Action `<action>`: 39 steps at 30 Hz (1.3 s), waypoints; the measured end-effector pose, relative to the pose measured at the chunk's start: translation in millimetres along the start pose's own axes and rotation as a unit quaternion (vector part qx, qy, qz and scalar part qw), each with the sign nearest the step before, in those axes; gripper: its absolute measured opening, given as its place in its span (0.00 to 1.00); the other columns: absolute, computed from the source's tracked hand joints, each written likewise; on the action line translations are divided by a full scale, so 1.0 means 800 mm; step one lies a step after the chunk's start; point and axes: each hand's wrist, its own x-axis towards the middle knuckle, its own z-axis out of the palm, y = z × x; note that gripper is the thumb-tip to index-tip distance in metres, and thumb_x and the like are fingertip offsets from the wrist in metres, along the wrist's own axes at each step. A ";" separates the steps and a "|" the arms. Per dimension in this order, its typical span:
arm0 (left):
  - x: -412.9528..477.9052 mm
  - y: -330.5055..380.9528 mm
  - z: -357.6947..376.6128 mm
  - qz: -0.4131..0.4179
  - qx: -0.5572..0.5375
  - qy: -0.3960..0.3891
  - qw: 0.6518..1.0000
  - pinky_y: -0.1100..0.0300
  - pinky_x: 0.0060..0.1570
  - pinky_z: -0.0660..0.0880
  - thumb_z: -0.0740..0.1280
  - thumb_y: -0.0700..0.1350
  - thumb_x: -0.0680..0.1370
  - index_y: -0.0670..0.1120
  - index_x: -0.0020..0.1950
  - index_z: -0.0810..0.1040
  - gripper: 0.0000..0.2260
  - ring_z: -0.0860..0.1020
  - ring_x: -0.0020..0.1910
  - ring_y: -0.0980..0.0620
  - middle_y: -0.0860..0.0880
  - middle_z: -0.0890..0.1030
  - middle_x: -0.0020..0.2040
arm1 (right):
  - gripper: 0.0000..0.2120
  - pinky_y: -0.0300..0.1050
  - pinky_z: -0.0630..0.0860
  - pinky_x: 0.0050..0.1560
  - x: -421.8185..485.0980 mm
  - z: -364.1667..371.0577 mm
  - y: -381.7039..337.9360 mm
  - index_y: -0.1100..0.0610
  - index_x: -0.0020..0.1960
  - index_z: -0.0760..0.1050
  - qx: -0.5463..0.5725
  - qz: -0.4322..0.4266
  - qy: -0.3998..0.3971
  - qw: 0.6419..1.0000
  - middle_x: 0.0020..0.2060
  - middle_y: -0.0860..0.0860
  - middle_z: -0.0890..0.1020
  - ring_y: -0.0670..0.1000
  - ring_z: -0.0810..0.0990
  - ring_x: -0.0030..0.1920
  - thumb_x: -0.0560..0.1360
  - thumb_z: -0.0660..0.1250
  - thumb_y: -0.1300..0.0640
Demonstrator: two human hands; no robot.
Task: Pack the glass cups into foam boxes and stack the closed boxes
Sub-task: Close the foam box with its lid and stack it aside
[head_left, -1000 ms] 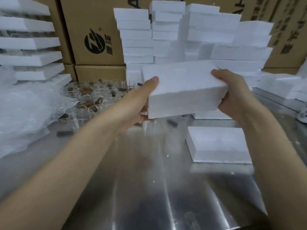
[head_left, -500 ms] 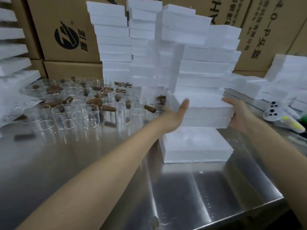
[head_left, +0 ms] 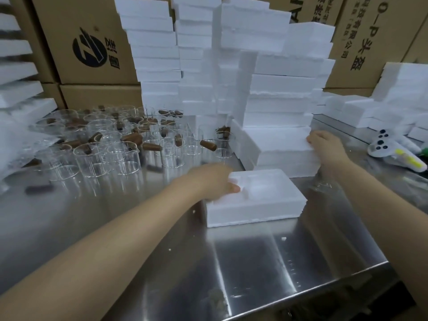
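An open foam box half [head_left: 259, 206] with moulded hollows lies on the steel table [head_left: 254, 262]. My left hand [head_left: 208, 181] grips its left rim, thumb on top. Behind it a closed foam box [head_left: 278, 141] lies on a short stack of closed boxes. My right hand [head_left: 326, 147] holds that box's right end with curled fingers. Several clear glass cups [head_left: 104, 156] with brown handles stand to the left of both hands.
Tall stacks of foam boxes [head_left: 266, 66] rise behind the short stack, with cardboard cartons [head_left: 88, 42] at the back. More foam pieces [head_left: 370, 112] and a white device [head_left: 393, 151] lie on the right, bubble wrap [head_left: 18, 149] on the left.
Both hands carried the closed box right and set it on the short stack. My left hand then left it and took hold of the open box half in front.
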 end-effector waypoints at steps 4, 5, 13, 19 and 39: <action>-0.025 -0.012 0.000 0.001 0.009 0.000 1.000 0.49 0.60 0.72 0.59 0.59 0.80 0.47 0.72 0.65 0.24 0.73 0.64 0.44 0.46 0.69 0.71 | 0.20 0.44 0.69 0.54 -0.009 0.002 -0.016 0.54 0.69 0.71 -0.137 -0.069 0.037 0.987 0.61 0.53 0.76 0.55 0.75 0.59 0.78 0.61 0.53; -0.032 -0.017 0.000 -0.002 0.006 0.000 1.000 0.48 0.60 0.72 0.59 0.58 0.80 0.47 0.72 0.65 0.24 0.73 0.64 0.44 0.46 0.70 0.70 | 0.20 0.47 0.70 0.57 -0.020 0.005 -0.021 0.54 0.69 0.70 -0.156 -0.105 0.067 0.980 0.63 0.53 0.76 0.55 0.75 0.60 0.78 0.61 0.53; -0.097 -0.079 0.006 -0.068 -0.154 0.071 0.983 0.52 0.47 0.77 0.57 0.57 0.81 0.54 0.63 0.68 0.14 0.79 0.46 0.51 0.51 0.79 0.52 | 0.16 0.52 0.68 0.57 -0.130 0.084 -0.059 0.61 0.57 0.79 -0.183 -0.452 0.129 0.863 0.52 0.57 0.82 0.60 0.78 0.54 0.71 0.61 0.66; -0.144 -0.136 0.024 -0.070 -0.335 0.248 0.906 0.63 0.42 0.75 0.60 0.52 0.82 0.60 0.51 0.76 0.06 0.79 0.46 0.63 0.59 0.81 0.49 | 0.14 0.43 0.68 0.44 -0.115 0.173 -0.105 0.59 0.57 0.77 -0.206 -0.452 -0.029 0.867 0.56 0.54 0.77 0.54 0.75 0.56 0.74 0.61 0.66; -0.174 -0.215 -0.025 -0.230 -0.062 0.190 0.952 0.51 0.43 0.79 0.71 0.56 0.74 0.56 0.42 0.82 0.05 0.79 0.40 0.55 0.55 0.83 0.41 | 0.28 0.59 0.69 0.59 0.021 0.324 -0.207 0.57 0.67 0.66 -0.389 -0.407 -0.045 0.825 0.66 0.59 0.68 0.62 0.67 0.65 0.75 0.66 0.41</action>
